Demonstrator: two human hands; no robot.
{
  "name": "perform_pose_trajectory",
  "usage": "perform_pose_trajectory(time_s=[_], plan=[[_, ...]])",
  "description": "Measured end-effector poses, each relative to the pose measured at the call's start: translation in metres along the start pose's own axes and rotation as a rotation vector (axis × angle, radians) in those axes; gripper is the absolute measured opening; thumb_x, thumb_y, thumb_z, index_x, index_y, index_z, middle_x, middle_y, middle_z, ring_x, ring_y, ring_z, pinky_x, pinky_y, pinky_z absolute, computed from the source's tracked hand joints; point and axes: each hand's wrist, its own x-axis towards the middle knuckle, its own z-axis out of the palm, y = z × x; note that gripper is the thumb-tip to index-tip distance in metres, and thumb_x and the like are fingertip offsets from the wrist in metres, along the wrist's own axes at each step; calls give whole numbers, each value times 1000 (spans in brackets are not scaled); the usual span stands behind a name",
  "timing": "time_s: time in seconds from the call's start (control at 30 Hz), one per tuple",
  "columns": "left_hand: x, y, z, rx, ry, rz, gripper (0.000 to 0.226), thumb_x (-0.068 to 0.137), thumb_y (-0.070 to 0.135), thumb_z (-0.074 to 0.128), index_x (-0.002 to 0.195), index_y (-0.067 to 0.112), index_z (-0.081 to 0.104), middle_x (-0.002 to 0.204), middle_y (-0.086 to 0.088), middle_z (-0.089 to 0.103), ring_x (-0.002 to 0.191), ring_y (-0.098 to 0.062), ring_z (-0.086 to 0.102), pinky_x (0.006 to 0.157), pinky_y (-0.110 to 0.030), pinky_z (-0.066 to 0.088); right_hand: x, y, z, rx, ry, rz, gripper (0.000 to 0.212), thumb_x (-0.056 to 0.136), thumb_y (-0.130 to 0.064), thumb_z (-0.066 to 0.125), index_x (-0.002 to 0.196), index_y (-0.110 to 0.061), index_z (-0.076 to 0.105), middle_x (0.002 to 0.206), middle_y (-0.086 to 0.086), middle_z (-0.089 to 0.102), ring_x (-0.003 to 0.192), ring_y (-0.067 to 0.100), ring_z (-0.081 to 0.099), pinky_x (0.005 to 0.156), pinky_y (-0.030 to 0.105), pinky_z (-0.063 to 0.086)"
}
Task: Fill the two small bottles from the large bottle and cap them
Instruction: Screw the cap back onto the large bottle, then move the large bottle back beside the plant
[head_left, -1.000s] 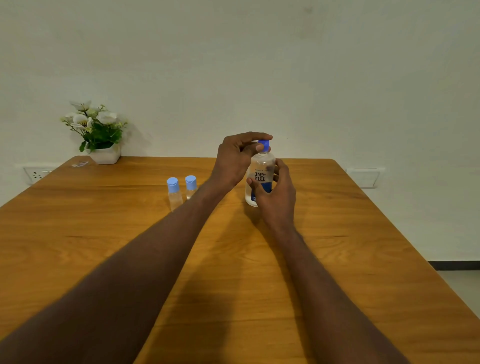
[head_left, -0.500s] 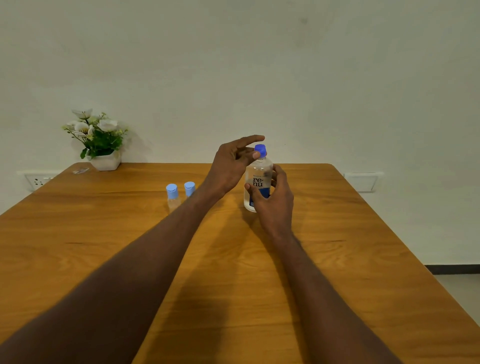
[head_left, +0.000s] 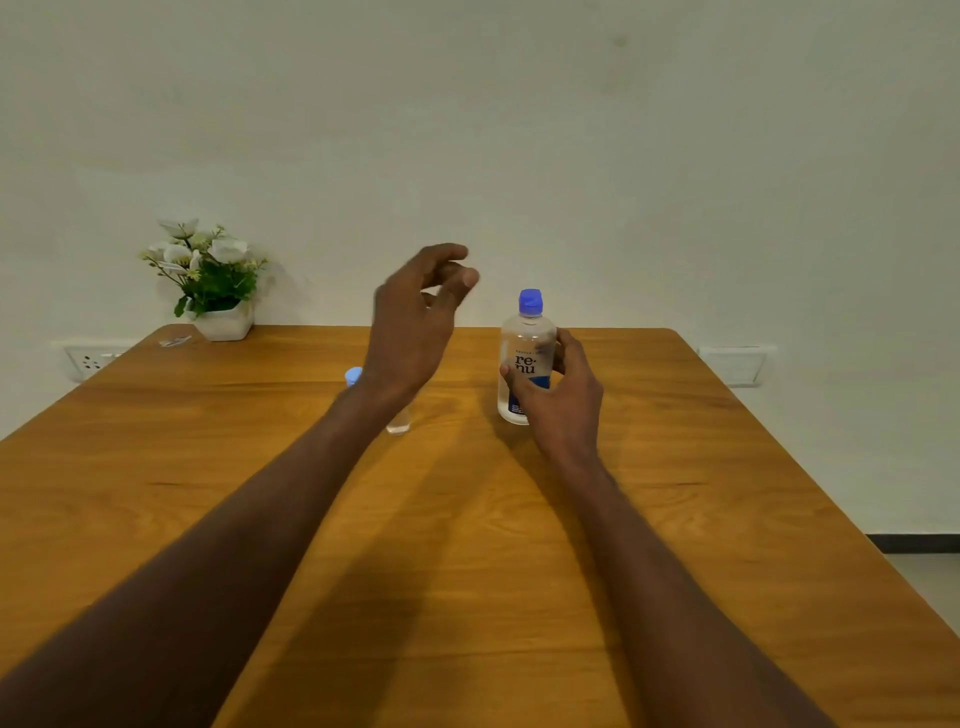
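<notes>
The large clear bottle (head_left: 525, 349) with a blue cap and a "renu" label stands upright on the wooden table (head_left: 467, 519). My right hand (head_left: 563, 395) grips its lower body from the right. My left hand (head_left: 415, 322) hovers in the air to the left of the bottle, fingers loosely apart and holding nothing. My left wrist hides most of the two small bottles: one light blue cap (head_left: 354, 375) shows at the wrist's left edge, and the clear base of a small bottle (head_left: 399, 422) shows below the wrist.
A white pot of white flowers (head_left: 215, 283) sits at the table's far left corner, with a small clear wrapper (head_left: 175, 341) beside it. Wall sockets (head_left: 91, 359) flank the table on both sides. A white wall stands right behind the table.
My left hand has let go of the large bottle's blue cap and moved left and up, away from it. My right hand still holds the bottle, which stays capped.
</notes>
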Motion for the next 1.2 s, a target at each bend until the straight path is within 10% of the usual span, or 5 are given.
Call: perform_pose_trajectory(time_s=[0.13,0.27,0.5,0.87,1.2], plan=[[-2,-26,-57,136,113,104,25,106,32,58,107,13,74,98,3,77,95,-8,71,80,-23,53,8,-3,4,54,7,5,69,85,-22,86,145,-19,53,128,-13,61,103,-3,61,75,1,50],[-21,-86,-106,372,148,-35,35,109,26,54,86,8,73,83,-3,75,74,-18,66,70,-32,47,21,-8,13,35,-42,-30,69,83,-25,87,143,-22,54,124,-15,61,104,0,62,74,2,49],[-32,-156,-141,530,74,-350,23,104,27,59,113,10,72,117,-10,73,111,-28,65,91,-39,49,54,-23,58,41,-177,-51,68,81,-27,89,139,-22,55,119,-16,63,101,-10,62,78,8,51],[-4,-214,-161,912,-304,-461,52,106,48,39,151,23,47,159,-5,42,145,-30,39,119,-52,29,100,-60,191,121,-534,-51,70,79,-21,91,138,-12,54,128,4,70,115,19,70,99,46,60],[-2,-228,-163,905,-285,-456,54,102,52,39,151,30,44,159,1,40,147,-25,35,118,-53,27,124,-71,282,121,-736,29,65,80,-10,88,133,-7,51,130,12,65,117,27,68,89,38,63]])
